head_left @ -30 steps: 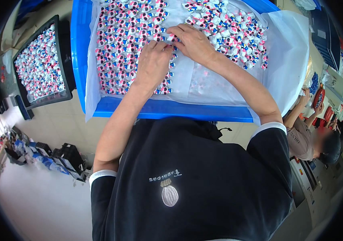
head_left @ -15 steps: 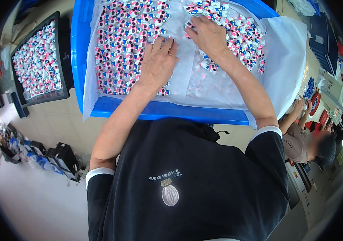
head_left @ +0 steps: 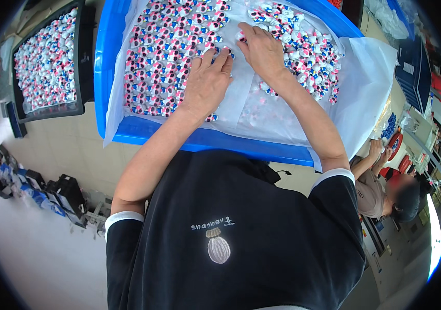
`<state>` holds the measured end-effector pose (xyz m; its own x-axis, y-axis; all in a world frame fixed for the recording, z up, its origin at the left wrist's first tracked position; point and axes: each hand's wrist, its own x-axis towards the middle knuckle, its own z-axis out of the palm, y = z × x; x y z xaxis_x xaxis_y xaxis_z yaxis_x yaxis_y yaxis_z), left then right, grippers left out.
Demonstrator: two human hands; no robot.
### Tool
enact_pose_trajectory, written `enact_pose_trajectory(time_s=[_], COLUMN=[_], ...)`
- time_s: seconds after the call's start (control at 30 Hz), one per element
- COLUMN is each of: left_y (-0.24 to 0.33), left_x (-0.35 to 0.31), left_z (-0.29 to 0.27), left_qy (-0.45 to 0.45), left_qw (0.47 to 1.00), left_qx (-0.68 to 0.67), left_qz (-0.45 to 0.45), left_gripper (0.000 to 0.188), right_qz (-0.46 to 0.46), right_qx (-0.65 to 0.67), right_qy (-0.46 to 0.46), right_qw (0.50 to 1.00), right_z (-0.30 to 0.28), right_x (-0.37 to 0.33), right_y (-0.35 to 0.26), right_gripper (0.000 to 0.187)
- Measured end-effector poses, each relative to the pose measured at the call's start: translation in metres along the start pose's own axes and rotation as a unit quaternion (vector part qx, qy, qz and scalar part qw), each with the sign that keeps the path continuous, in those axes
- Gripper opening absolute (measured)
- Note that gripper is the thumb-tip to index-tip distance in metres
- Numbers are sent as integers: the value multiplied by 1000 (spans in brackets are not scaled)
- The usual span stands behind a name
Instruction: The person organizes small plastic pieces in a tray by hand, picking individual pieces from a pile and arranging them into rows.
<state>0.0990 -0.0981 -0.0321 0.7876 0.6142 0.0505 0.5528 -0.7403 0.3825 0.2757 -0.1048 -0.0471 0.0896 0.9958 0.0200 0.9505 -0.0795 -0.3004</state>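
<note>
A blue tray [head_left: 261, 151] lined with white sheeting [head_left: 367, 72] holds small white, pink and blue animal-like figurines. On its left side they lie in neat rows [head_left: 153, 67]; a loose pile [head_left: 308, 62] fills the right. My left hand [head_left: 206, 85] rests over the right ends of the rows, its bent fingertips closed on a figurine at a row end. Close by on the right, my right hand [head_left: 262, 51] pinches another figurine [head_left: 240, 36] between thumb and fingers, at the pile's left edge. My fingers partly cover both pieces.
To the left stands a black crate [head_left: 80, 62] full of similar figurines. Dark boxes [head_left: 68, 194] and bags lie beyond it at the lower left. On the right a co-worker [head_left: 373, 191] works at a bench with red round trays [head_left: 395, 147]. Dark blue crates [head_left: 412, 70] are stacked at the far right.
My right hand has shifted left from the pile toward my left hand, with a figurine in its fingers. My left hand stays near the row ends. The whole view has tilted slightly.
</note>
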Motion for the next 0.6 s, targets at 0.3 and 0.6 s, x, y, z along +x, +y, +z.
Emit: enact_pose_trajectory(time_s=[0.3, 0.6], left_y=[5, 5], left_x=[-2, -1], left_z=[5, 9], left_qy=[-5, 5], left_qw=[999, 998], left_qx=[24, 55], left_qz=[-22, -9], left_gripper=[45, 45], right_qz=[-72, 1], right_qx=[131, 137], right_qy=[-21, -44], right_qw=[989, 990], right_z=[2, -32], right_x=[2, -1], right_y=[1, 25], right_gripper=[31, 26])
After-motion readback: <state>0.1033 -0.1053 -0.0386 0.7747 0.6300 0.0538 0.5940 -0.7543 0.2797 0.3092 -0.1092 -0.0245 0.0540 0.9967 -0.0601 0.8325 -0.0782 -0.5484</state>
